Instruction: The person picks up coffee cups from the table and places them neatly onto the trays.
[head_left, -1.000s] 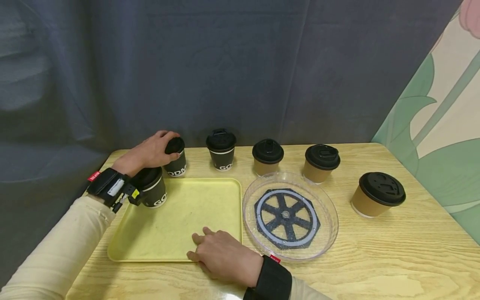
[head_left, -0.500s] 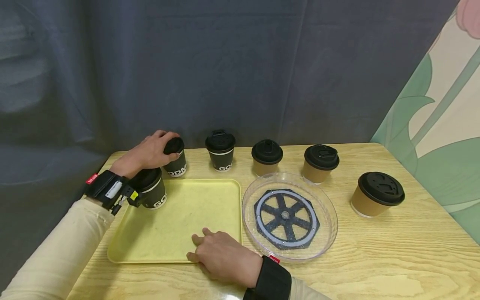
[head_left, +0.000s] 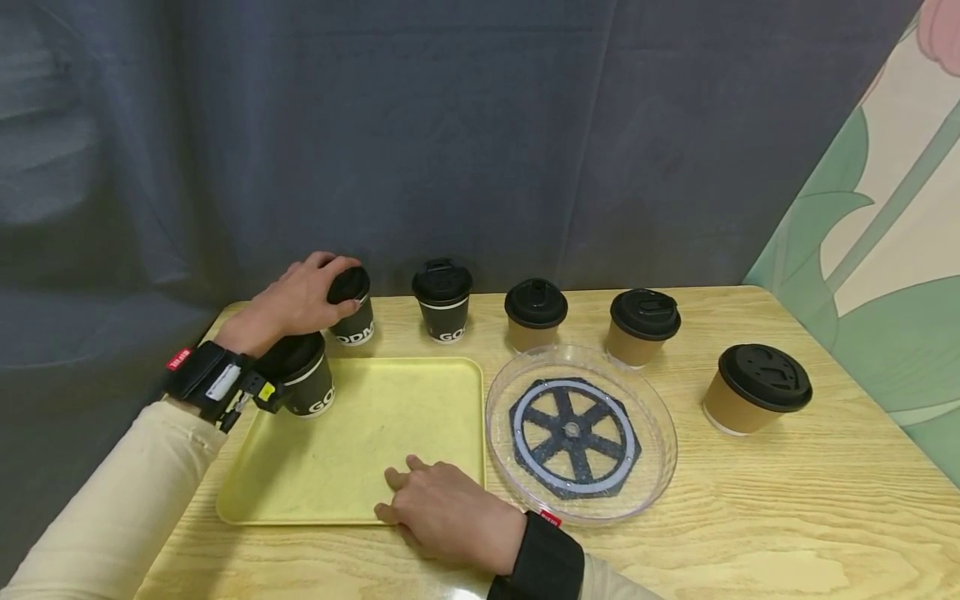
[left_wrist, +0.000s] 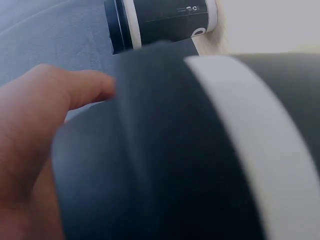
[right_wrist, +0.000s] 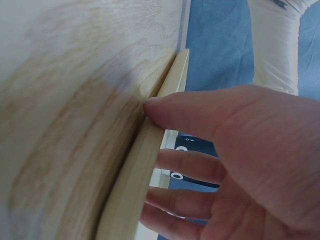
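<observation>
My left hand (head_left: 296, 296) grips the lid of a black paper coffee cup (head_left: 356, 325), just behind the far left corner of a yellow tray (head_left: 352, 522). Close under that forearm, another black lidded cup (head_left: 311, 392) stands on the tray's left side. In the left wrist view, a black cup lid (left_wrist: 150, 150) looms large and blurred, with a finger at its edge. At the tray's near edge is my right hand (head_left: 450, 512). The right wrist view has its thumb (right_wrist: 175, 110) against the rim's outer side and the other fingers reaching over the inner side.
A third black cup (head_left: 444, 304) stands at the back. Brown cups with black lids, one (head_left: 534, 321) behind a clear round turntable (head_left: 667, 450), another (head_left: 641, 342) beside it, and one (head_left: 738, 404) farther right, line the table. A dark curtain (head_left: 450, 150) hangs behind.
My left hand has shifted slightly up in the head view, and the cup it grips has moved up with it, away from the tray. The right hand stays put.
</observation>
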